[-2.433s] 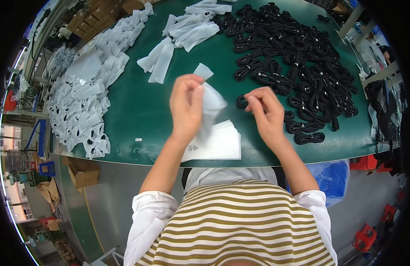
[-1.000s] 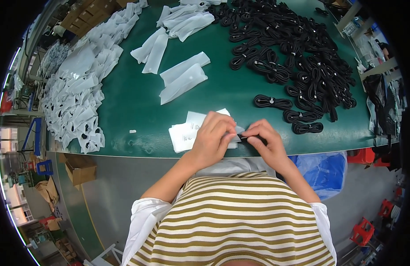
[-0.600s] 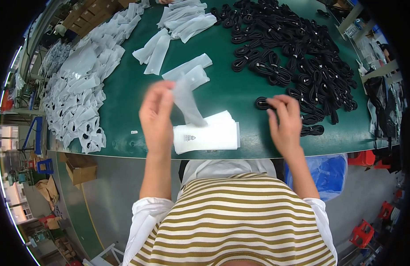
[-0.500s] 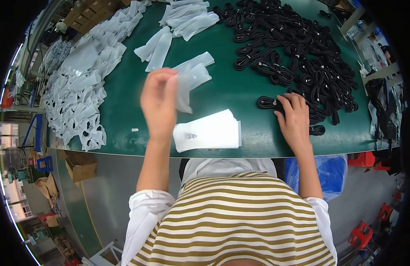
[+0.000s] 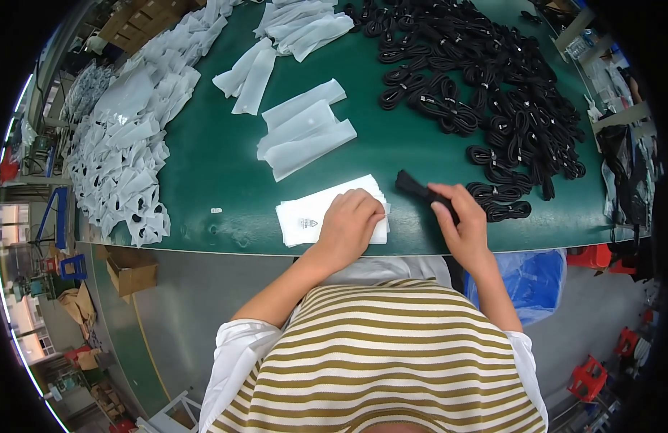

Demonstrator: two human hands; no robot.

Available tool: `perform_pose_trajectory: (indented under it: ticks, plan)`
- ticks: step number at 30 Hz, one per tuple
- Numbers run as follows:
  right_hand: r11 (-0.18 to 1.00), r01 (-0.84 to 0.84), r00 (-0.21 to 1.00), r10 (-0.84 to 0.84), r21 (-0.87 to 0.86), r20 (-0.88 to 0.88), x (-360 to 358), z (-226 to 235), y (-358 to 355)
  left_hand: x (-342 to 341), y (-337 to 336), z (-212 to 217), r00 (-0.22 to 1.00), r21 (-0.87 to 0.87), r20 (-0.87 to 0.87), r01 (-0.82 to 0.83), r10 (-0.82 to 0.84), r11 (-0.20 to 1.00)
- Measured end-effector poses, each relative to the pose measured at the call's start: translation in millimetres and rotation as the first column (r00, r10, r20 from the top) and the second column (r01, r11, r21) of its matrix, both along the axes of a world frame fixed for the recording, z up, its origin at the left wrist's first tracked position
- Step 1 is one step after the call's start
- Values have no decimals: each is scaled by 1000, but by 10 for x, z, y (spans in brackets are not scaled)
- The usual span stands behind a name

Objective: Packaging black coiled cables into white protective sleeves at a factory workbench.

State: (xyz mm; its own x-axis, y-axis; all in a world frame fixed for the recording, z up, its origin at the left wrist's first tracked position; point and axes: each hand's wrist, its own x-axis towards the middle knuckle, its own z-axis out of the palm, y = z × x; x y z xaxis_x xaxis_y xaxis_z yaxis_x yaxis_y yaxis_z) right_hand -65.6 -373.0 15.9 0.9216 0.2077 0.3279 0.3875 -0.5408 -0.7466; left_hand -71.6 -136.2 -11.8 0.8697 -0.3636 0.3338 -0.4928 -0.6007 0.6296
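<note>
A stack of flat white bags (image 5: pixel 294 221) lies at the table's near edge, with a small dark print on the top one. My left hand (image 5: pixel 350 225) rests over this stack, its fingers curled together and pinching at the right end of the top bag; the fingertips are partly hidden. Just to the right, my right hand (image 5: pixel 462 220) grips a coiled black cable (image 5: pixel 413 186) between thumb and fingers, and the bundle points toward the stack. Beyond the stack, several frosted bags (image 5: pixel 305 126) with contents lie side by side, apart from both hands.
Coiled black cables (image 5: pixel 485 94) form a big heap at the right. Along the left side spreads a large pile of translucent bags (image 5: pixel 121 162), and more filled bags (image 5: pixel 305 29) lie at the back. A blue-lined bin (image 5: pixel 532 285) stands below the table's right edge.
My left hand has put a frosted bag beside the others and come down onto the white stack. My right hand has lifted a cable coil off the table and moved it left.
</note>
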Motion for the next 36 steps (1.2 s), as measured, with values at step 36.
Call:
perform_pose_trajectory:
  ticks: [36]
  plan:
    - [934,-243,927,303,260,-221,-206,-101,231,-64,32,207,990,-171,140,49,-25,984]
